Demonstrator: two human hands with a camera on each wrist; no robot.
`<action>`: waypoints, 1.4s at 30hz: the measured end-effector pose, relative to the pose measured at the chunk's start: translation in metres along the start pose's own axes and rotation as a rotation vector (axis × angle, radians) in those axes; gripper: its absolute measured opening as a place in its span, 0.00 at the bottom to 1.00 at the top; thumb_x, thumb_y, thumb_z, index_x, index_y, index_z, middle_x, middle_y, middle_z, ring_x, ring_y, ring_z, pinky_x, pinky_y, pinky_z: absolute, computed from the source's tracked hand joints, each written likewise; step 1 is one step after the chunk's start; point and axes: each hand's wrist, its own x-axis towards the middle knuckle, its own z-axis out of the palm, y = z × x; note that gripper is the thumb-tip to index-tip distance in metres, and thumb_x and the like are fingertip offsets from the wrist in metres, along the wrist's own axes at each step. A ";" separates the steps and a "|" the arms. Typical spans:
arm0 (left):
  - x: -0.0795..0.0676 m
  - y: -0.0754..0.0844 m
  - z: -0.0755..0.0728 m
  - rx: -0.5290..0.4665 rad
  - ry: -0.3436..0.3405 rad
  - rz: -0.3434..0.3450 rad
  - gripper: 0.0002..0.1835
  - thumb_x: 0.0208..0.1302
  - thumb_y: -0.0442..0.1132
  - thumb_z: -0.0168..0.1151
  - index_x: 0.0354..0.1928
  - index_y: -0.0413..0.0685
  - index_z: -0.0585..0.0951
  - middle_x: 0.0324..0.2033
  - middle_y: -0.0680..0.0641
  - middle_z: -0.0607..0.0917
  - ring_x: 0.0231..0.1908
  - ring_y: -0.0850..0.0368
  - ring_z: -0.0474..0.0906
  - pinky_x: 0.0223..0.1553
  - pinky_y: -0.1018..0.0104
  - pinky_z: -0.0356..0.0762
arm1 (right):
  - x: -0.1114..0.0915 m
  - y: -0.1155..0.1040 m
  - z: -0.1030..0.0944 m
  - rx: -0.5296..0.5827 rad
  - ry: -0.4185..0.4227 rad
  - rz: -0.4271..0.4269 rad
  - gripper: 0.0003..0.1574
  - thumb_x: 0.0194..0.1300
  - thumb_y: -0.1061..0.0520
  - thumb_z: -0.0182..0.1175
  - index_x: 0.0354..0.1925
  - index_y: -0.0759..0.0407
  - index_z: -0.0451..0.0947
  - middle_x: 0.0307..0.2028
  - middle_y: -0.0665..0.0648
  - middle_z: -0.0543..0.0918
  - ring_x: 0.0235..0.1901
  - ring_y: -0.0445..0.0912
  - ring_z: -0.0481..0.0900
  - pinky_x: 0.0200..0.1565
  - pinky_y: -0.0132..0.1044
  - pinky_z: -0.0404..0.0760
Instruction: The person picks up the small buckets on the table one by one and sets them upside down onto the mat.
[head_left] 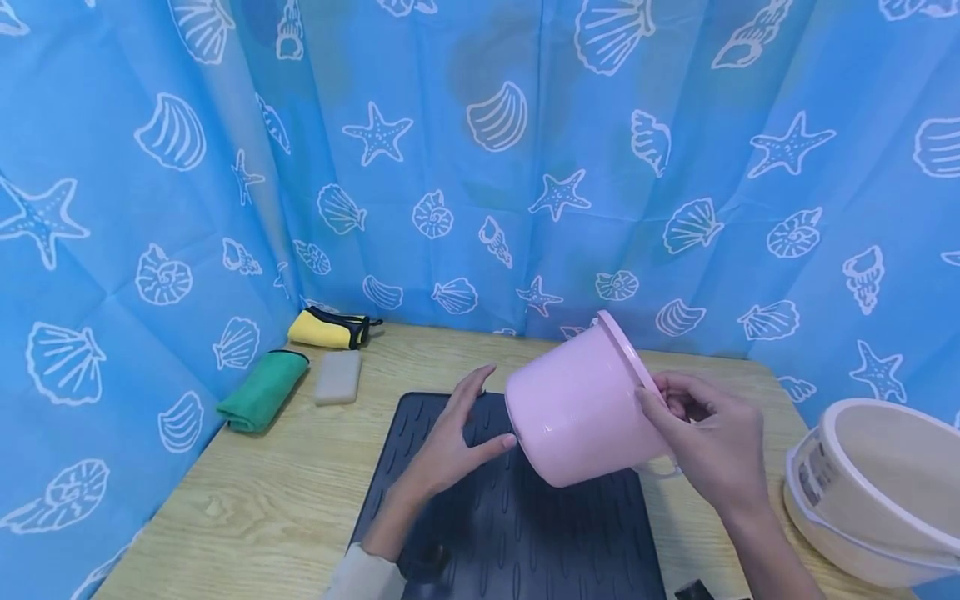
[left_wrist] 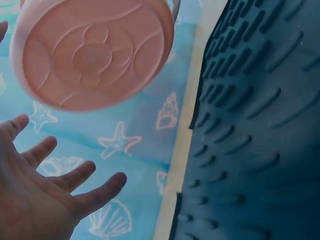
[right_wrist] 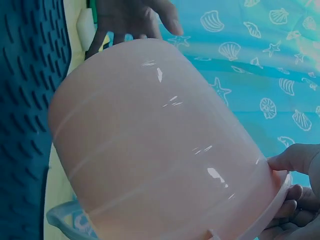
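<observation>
A pink bucket (head_left: 581, 408) is held tilted on its side above the black ridged mat (head_left: 495, 533), its base toward the left. My right hand (head_left: 712, 437) grips the bucket's rim, thumb on the outer wall and fingers curled over the edge, as the right wrist view also shows. My left hand (head_left: 453, 442) is spread, fingers and thumb apart, just left of the base and apart from it. In the left wrist view the base (left_wrist: 92, 57) shows a raised flower pattern, with the open left palm below it.
A cream bucket (head_left: 885, 492) stands at the right edge of the wooden table (head_left: 247, 508). At the back left lie a folded yellow cloth (head_left: 326, 329), a rolled green cloth (head_left: 264, 390) and a pale sponge-like block (head_left: 338, 377). A blue shell-patterned curtain (head_left: 450, 167) hangs behind.
</observation>
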 end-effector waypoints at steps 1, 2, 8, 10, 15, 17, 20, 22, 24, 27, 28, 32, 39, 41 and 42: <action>0.001 0.001 0.001 -0.017 0.002 -0.006 0.49 0.58 0.65 0.66 0.78 0.77 0.51 0.77 0.59 0.51 0.73 0.48 0.54 0.63 0.38 0.65 | -0.001 0.000 0.002 0.018 0.002 0.000 0.07 0.57 0.63 0.74 0.36 0.64 0.87 0.25 0.55 0.78 0.25 0.42 0.74 0.26 0.23 0.74; 0.001 0.001 0.003 -0.036 0.005 -0.009 0.50 0.57 0.67 0.66 0.78 0.77 0.51 0.77 0.59 0.51 0.73 0.47 0.53 0.63 0.37 0.65 | -0.002 0.000 0.004 0.036 0.003 0.002 0.07 0.57 0.63 0.74 0.36 0.64 0.87 0.24 0.55 0.78 0.24 0.42 0.74 0.25 0.23 0.74; 0.003 0.002 0.009 -0.206 0.005 -0.003 0.55 0.56 0.67 0.66 0.79 0.72 0.46 0.77 0.58 0.49 0.72 0.44 0.56 0.58 0.39 0.72 | -0.006 0.000 0.017 0.126 0.025 0.025 0.08 0.57 0.65 0.73 0.37 0.65 0.87 0.25 0.55 0.79 0.25 0.43 0.74 0.26 0.24 0.75; 0.004 0.002 0.011 -0.270 0.004 0.010 0.55 0.56 0.64 0.67 0.79 0.73 0.45 0.77 0.57 0.48 0.71 0.43 0.59 0.57 0.41 0.74 | -0.007 0.000 0.020 0.149 0.036 0.034 0.08 0.58 0.65 0.73 0.38 0.65 0.87 0.26 0.55 0.79 0.26 0.44 0.75 0.28 0.24 0.76; 0.004 0.001 0.014 -0.408 0.010 0.046 0.54 0.57 0.59 0.69 0.79 0.77 0.46 0.76 0.59 0.47 0.68 0.42 0.64 0.54 0.46 0.77 | -0.013 0.002 0.023 0.183 0.057 0.081 0.09 0.58 0.64 0.73 0.39 0.64 0.87 0.28 0.55 0.80 0.26 0.44 0.76 0.30 0.25 0.79; 0.002 0.002 0.015 -0.453 0.013 0.065 0.54 0.57 0.56 0.70 0.79 0.75 0.46 0.76 0.59 0.46 0.67 0.42 0.65 0.53 0.49 0.78 | -0.016 0.003 0.023 0.189 0.057 0.104 0.10 0.58 0.64 0.74 0.40 0.63 0.88 0.29 0.55 0.81 0.26 0.44 0.77 0.30 0.25 0.80; 0.000 0.005 0.015 -0.504 0.038 0.107 0.54 0.57 0.52 0.71 0.79 0.70 0.47 0.75 0.58 0.48 0.65 0.41 0.68 0.51 0.52 0.79 | -0.018 0.003 0.023 0.184 0.033 0.122 0.12 0.58 0.61 0.74 0.42 0.60 0.88 0.29 0.54 0.81 0.27 0.45 0.77 0.30 0.26 0.80; 0.000 0.007 0.012 -0.519 0.066 0.142 0.54 0.57 0.49 0.72 0.79 0.65 0.49 0.75 0.56 0.50 0.64 0.40 0.69 0.50 0.51 0.80 | -0.016 0.001 0.023 0.165 0.004 0.110 0.12 0.59 0.58 0.74 0.43 0.59 0.87 0.30 0.54 0.81 0.29 0.44 0.76 0.31 0.25 0.78; 0.001 0.010 0.007 -0.519 0.090 0.158 0.53 0.57 0.49 0.72 0.79 0.64 0.50 0.74 0.55 0.52 0.63 0.39 0.70 0.50 0.51 0.80 | -0.012 0.000 0.022 0.130 -0.039 0.075 0.14 0.60 0.56 0.73 0.45 0.57 0.87 0.30 0.53 0.80 0.31 0.44 0.75 0.31 0.25 0.75; 0.002 0.011 -0.005 -0.517 0.108 0.150 0.52 0.58 0.49 0.71 0.79 0.64 0.51 0.74 0.54 0.54 0.63 0.38 0.70 0.50 0.51 0.80 | -0.006 -0.002 0.018 0.066 -0.095 0.002 0.15 0.63 0.54 0.71 0.48 0.56 0.86 0.33 0.50 0.81 0.33 0.43 0.73 0.34 0.26 0.72; 0.001 0.011 -0.009 -0.515 0.112 0.140 0.51 0.58 0.50 0.71 0.79 0.66 0.51 0.74 0.53 0.54 0.63 0.38 0.69 0.51 0.51 0.80 | -0.005 -0.002 0.017 0.046 -0.109 -0.023 0.15 0.64 0.54 0.70 0.49 0.56 0.86 0.34 0.48 0.81 0.34 0.42 0.73 0.34 0.26 0.72; -0.003 0.011 -0.027 -0.515 0.122 0.097 0.51 0.59 0.49 0.71 0.78 0.67 0.51 0.73 0.53 0.56 0.65 0.38 0.68 0.52 0.52 0.79 | -0.002 0.000 0.008 -0.002 -0.133 -0.110 0.13 0.66 0.57 0.68 0.50 0.55 0.86 0.36 0.46 0.83 0.35 0.39 0.73 0.35 0.26 0.70; -0.009 0.012 -0.052 -0.489 0.140 0.055 0.50 0.58 0.45 0.70 0.78 0.71 0.52 0.73 0.54 0.57 0.66 0.38 0.66 0.51 0.52 0.80 | -0.002 0.011 -0.002 -0.108 -0.149 -0.216 0.13 0.65 0.58 0.68 0.48 0.51 0.87 0.35 0.42 0.83 0.33 0.35 0.73 0.33 0.24 0.69; -0.012 0.013 -0.059 -0.485 0.144 0.044 0.51 0.58 0.43 0.70 0.78 0.69 0.51 0.73 0.54 0.58 0.66 0.38 0.66 0.51 0.52 0.80 | -0.003 0.014 -0.003 -0.129 -0.155 -0.234 0.13 0.64 0.59 0.69 0.48 0.51 0.87 0.36 0.41 0.83 0.33 0.34 0.74 0.32 0.23 0.69; -0.013 0.013 -0.063 -0.481 0.147 0.037 0.51 0.58 0.43 0.70 0.78 0.69 0.51 0.73 0.54 0.58 0.66 0.38 0.66 0.51 0.52 0.80 | -0.003 0.015 -0.004 -0.139 -0.159 -0.245 0.13 0.64 0.59 0.69 0.48 0.50 0.87 0.37 0.41 0.83 0.33 0.34 0.74 0.32 0.23 0.69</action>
